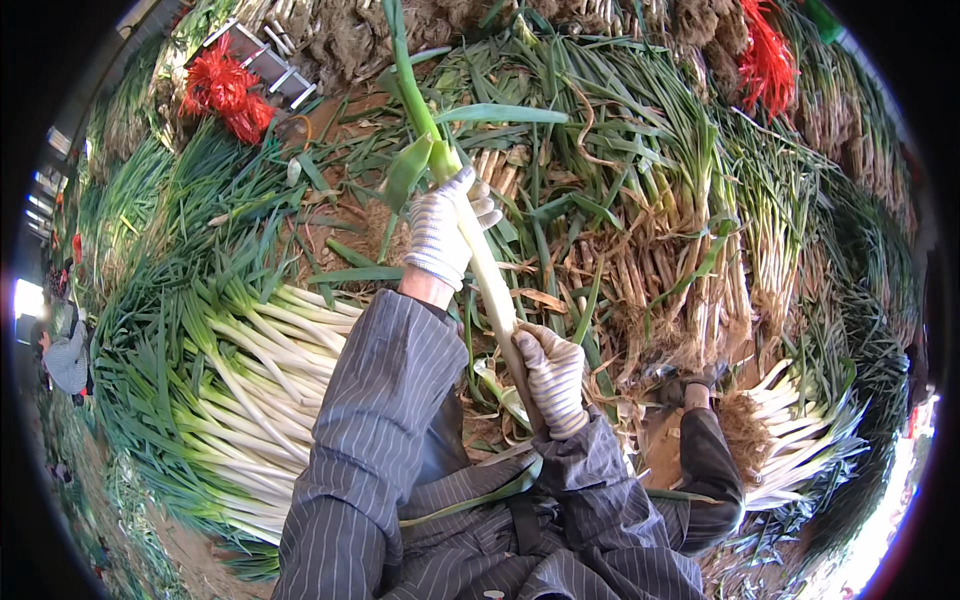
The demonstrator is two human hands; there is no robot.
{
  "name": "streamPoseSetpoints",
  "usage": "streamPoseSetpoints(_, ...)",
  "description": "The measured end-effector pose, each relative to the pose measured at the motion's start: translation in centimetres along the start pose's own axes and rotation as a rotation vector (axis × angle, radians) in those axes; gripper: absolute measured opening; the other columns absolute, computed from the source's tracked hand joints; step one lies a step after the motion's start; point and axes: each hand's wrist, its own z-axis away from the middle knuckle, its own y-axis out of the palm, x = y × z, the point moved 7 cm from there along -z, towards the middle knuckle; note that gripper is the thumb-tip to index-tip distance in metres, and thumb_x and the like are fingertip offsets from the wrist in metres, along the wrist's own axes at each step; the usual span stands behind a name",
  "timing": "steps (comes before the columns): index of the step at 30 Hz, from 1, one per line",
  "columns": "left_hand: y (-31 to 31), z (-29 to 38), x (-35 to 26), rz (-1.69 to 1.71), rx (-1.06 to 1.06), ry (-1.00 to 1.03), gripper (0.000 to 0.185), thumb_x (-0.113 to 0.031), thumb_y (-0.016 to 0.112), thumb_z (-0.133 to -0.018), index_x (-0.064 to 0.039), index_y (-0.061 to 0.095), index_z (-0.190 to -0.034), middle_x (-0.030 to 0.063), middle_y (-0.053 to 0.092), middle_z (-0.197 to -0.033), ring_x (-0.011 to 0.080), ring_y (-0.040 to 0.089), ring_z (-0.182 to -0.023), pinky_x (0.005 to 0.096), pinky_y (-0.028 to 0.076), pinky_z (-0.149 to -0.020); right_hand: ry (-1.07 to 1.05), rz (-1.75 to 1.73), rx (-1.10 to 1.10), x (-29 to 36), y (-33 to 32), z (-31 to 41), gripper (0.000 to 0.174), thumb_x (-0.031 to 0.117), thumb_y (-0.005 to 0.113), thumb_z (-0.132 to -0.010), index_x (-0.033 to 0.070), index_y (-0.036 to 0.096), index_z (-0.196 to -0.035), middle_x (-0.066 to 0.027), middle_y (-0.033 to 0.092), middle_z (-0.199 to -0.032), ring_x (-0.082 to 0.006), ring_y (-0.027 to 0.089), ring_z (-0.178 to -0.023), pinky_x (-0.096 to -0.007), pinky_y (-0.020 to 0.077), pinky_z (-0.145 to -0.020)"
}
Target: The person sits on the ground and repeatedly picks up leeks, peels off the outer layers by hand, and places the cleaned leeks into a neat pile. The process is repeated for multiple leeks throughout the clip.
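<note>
A long Welsh onion [491,289] slants across the middle, green leaves up and white shank down towards my body. My left hand [441,232], in a striped knit glove, is closed around the shank just below the leaves. Lower down, the gloved fingers of my right hand [553,375] pinch the stalk, where a brownish outer layer [523,386] shows. The root end is hidden by my right hand and sleeve. One leaf [409,172] folds outward above my left hand. Beside my left arm lies a pile of clean white-stemmed onions [255,405].
Unpeeled onions with dry, brown outer layers [660,277] lie ahead to the right. A smaller white-stemmed bundle [787,435] is beside my right leg [709,457]. Red plastic ties [225,90] lie by a metal frame [259,60]. Another person [67,360] is at the far left.
</note>
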Motion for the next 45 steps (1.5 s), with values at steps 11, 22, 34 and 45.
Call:
streamPoseSetpoints(11,0.8,0.7,-0.8,0.087,0.103,0.035,0.022,-0.022,0.064,-0.093,-0.002,0.058,-0.1,0.0119,0.067,-0.081,0.0256,0.068,-0.065,0.0418,0.062,-0.065,0.086,0.3,-0.009,-2.3,-0.9,-2.4,0.024,0.019,0.058,-0.087,-0.002,0.069,-0.087,-0.0171,0.064,-0.064,-0.0186,0.063,-0.058,-0.0336,0.0497,-0.06)
streamPoseSetpoints(22,-4.8,-0.6,-5.7,-0.099,-0.189,0.142,0.019,-0.026,0.071,-0.089,-0.011,0.061,-0.095,0.0078,0.069,-0.081,0.022,0.067,-0.064,0.0435,0.06,-0.065,0.718,1.375,0.462,-16.3,-15.6,4.8,0.053,0.055,0.052,-0.092,0.005,0.07,-0.086,-0.0159,0.068,-0.074,-0.0263,0.068,-0.063,-0.0434,0.053,-0.054)
streamPoseSetpoints(34,-8.2,-1.0,-6.8,0.067,-0.28,0.105,0.02,-0.02,0.073,-0.086,-0.007,0.059,-0.095,0.0077,0.06,-0.08,0.0284,0.06,-0.069,0.0504,0.052,-0.071,0.026,0.734,-0.1,-2.2,-15.2,-1.5,0.072,0.045,0.073,-0.08,-0.001,0.052,-0.132,-0.0224,0.064,-0.122,-0.0269,0.066,-0.109,-0.0362,0.0547,-0.088)
streamPoseSetpoints(45,-5.9,-1.2,-4.3,0.232,-0.054,-0.024,0.037,-0.012,0.068,-0.087,-0.003,0.052,-0.119,0.0154,0.06,-0.104,0.033,0.06,-0.099,0.0557,0.048,-0.094,-0.471,0.858,0.181,3.9,0.7,-5.2,0.059,0.014,0.079,-0.077,0.002,0.056,-0.13,-0.0127,0.07,-0.101,-0.0219,0.068,-0.082,-0.0316,0.0551,-0.076)
